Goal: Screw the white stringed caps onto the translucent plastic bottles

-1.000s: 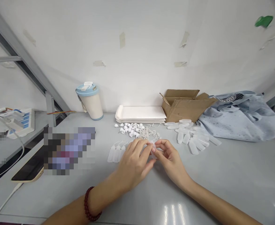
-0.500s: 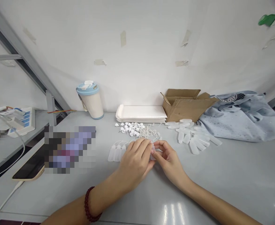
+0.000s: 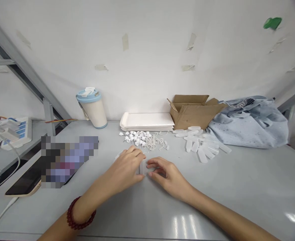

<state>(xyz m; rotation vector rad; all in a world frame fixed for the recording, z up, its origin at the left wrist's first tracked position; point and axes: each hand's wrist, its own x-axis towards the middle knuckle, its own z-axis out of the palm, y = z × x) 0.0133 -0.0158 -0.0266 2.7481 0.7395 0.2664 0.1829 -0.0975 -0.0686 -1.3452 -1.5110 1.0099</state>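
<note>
A translucent plastic tube [image 3: 142, 167] lies on the grey table between my hands. My left hand [image 3: 127, 169] is over it, the thumb at its near end and the fingertips at its far end. That hand hides most of a row of similar tubes; only a bit of one shows past its fingers. Just right of the tube, my right hand [image 3: 169, 177] has its fingers curled but apart, with nothing between them. Beyond the hands are small white caps [image 3: 137, 136], a tangle of pale cord loops [image 3: 154, 142] and, farther right, a loose pile of translucent tubes [image 3: 204, 145].
Along the wall stand a lidded cup [image 3: 94, 112], a stack of white padded envelopes [image 3: 147, 121], an open cardboard box [image 3: 195, 115] and a grey-blue cloth bag [image 3: 250, 127]. A phone [image 3: 24, 180] on a charging cable lies at the left, beside a blurred patch.
Both hands have moved left and come apart; my right hand has let go. The tube lies lower on the table, and my left hand covers the row of tubes. The view has shifted slightly.
</note>
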